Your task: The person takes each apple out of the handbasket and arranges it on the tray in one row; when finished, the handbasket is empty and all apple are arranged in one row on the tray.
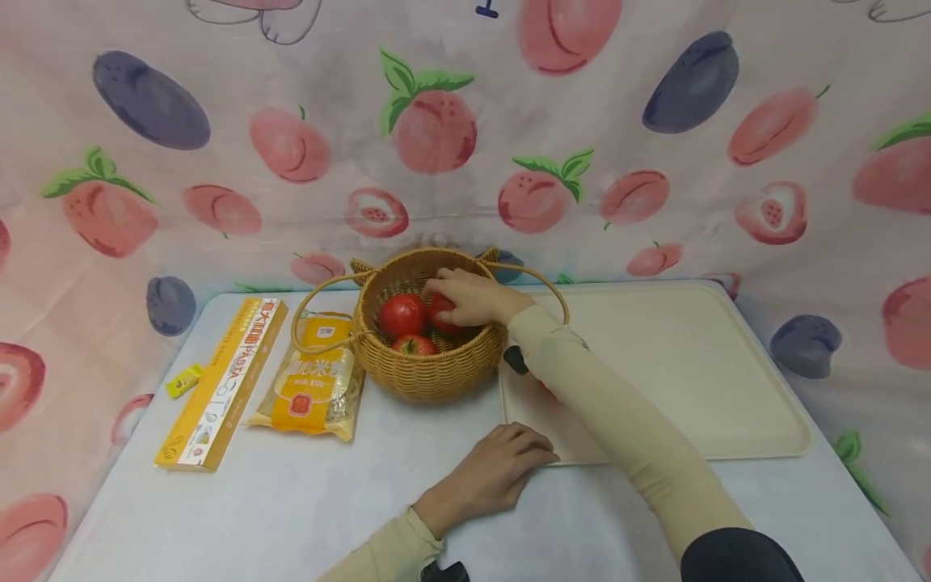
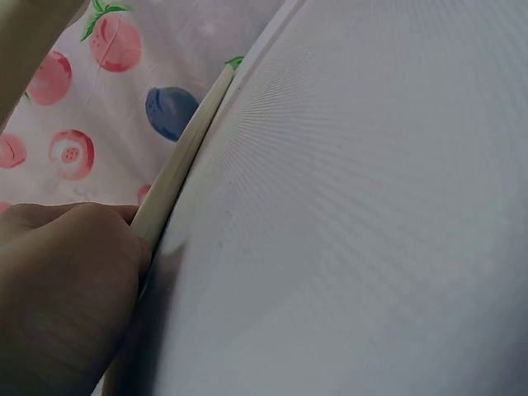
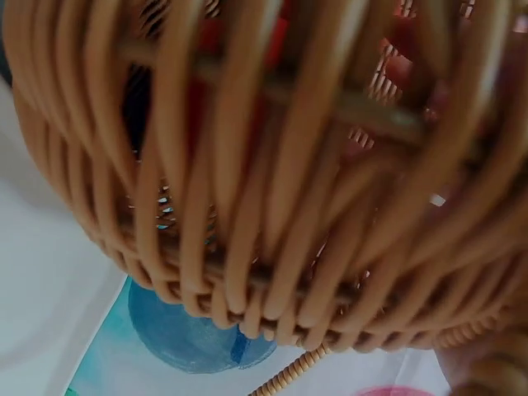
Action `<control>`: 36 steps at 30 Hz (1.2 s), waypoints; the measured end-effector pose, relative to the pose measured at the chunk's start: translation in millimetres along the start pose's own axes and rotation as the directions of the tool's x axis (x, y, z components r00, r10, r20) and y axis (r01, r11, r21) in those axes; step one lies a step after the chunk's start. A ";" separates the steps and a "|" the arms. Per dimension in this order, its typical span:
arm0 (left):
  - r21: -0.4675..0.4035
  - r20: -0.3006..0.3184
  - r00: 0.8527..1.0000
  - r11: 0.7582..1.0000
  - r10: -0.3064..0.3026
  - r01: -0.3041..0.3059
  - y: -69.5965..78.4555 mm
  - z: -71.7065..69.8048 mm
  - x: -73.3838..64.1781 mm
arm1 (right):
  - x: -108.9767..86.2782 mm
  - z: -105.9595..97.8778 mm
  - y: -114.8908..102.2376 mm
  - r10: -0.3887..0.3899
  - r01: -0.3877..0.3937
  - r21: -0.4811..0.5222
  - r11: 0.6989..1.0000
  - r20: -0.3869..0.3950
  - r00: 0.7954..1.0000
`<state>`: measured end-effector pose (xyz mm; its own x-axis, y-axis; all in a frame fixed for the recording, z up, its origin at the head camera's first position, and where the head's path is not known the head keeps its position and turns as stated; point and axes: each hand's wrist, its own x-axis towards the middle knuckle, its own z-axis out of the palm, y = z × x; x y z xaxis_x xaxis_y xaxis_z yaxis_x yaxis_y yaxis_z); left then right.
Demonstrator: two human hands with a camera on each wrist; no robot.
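"Apple (image 1: 439, 307), red, one: location?"

"Wicker basket (image 1: 425, 376), right side of the interior, beside two further apples: one to the left (image 1: 402, 315), one at the front (image 1: 414, 346)."

"Right hand (image 1: 476, 295)?"

"Reached over the rim; fingers and thumb curled round that apple. The right wrist view is mostly wicker, so the exact finger contact cannot be told."

"Left hand (image 1: 502, 467)?"

"Pinching the near rim of the cream tray (image 1: 698, 372), by its left corner."

"Handling notes, apple?"

"Judged firm, of moderate weight, manageable one-handed. Skin glossy, probably slippery; flesh liable to bruise if dropped or knocked."

"Best hold?"

"Round the widest girth, thumb opposite fingers, lifted straight up, clear of rim and handle (image 1: 541, 277). Even, modest pressure."

"Basket itself?"

"Likely light and springy; a snagged sleeve could tip it."
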<state>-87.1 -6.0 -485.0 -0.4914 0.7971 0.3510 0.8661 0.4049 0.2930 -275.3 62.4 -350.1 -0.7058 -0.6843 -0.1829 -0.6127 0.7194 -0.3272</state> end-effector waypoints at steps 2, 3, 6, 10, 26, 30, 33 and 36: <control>0.012 -0.008 1.000 1.000 0.011 -0.011 1.0 0.7 -0.6 | 1.4 1.3 0.5 0.007 -0.007 -0.007 1.000 0.013 1.000; 0.018 -0.015 1.000 1.000 0.017 -0.017 1.4 1.1 -0.8 | 2.0 1.5 0.8 0.008 -0.008 -0.011 1.000 0.023 1.000; 0.016 -0.020 1.000 1.000 0.016 -0.016 2.6 2.3 -1.4 | 4.5 1.4 1.5 0.018 -0.016 -0.030 0.999 0.067 0.998; 0.002 -0.019 1.000 1.000 0.007 -0.007 3.3 3.8 -1.5 | 9.7 0.4 1.8 0.040 -0.032 -0.061 0.998 0.131 0.991; 0.052 -0.056 0.998 0.998 0.042 -0.039 4.2 3.4 -2.5 | 16.3 9.2 -4.8 0.231 -0.196 -0.151 0.969 0.261 0.937; 0.043 -0.057 0.998 0.998 0.036 -0.034 4.2 5.4 -2.7 | 12.0 9.7 -7.3 0.276 -0.243 -0.152 0.958 0.258 0.926; 0.048 -0.061 0.997 0.998 0.038 -0.036 3.9 6.6 -2.9 | 9.7 9.5 -9.0 0.307 -0.275 -0.149 0.950 0.273 0.912; 0.052 -0.061 0.997 0.998 0.039 -0.036 3.2 7.8 -3.3 | 8.8 9.5 -10.3 0.304 -0.275 -0.136 0.952 0.299 0.905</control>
<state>-82.0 -3.8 -492.2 -0.4618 0.7834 0.4159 0.8868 0.3989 0.2334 -271.8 47.8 -357.1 -0.7185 -0.4359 -0.5421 -0.4377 0.8890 -0.1347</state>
